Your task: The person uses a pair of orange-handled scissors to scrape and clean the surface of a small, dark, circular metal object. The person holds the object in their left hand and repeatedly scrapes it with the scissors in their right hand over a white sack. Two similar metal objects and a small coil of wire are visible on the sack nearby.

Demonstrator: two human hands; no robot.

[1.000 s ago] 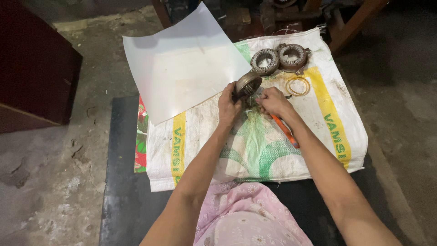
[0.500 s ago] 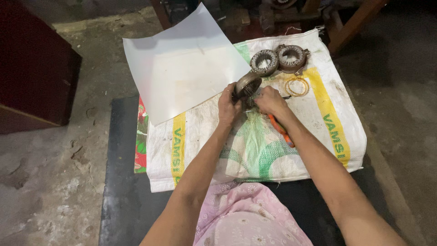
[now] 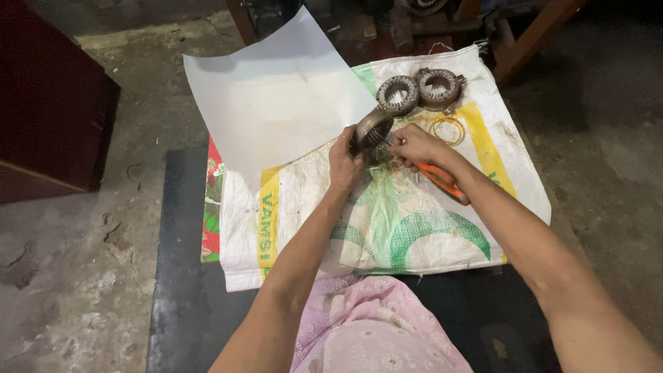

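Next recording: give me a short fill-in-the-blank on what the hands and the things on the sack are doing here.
1. The left hand holds a round metal stator core tilted above the woven ____.
2. The right hand grips a tool with ____ handles.
3. Beyond the hands, ____ more stator cores lie side by side.
4. A large white ____ overlaps the sack's far left corner.

Missing words: sack; orange; two; sheet

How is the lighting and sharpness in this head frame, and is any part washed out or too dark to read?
Head view: the white sheet is the brightest area, nearly washed out but not clipped; the woven sack is evenly lit and sharp; the left hand and right hand on the metal ring part look crisp, without motion blur; the top edge and right floor fall into deep shadow.
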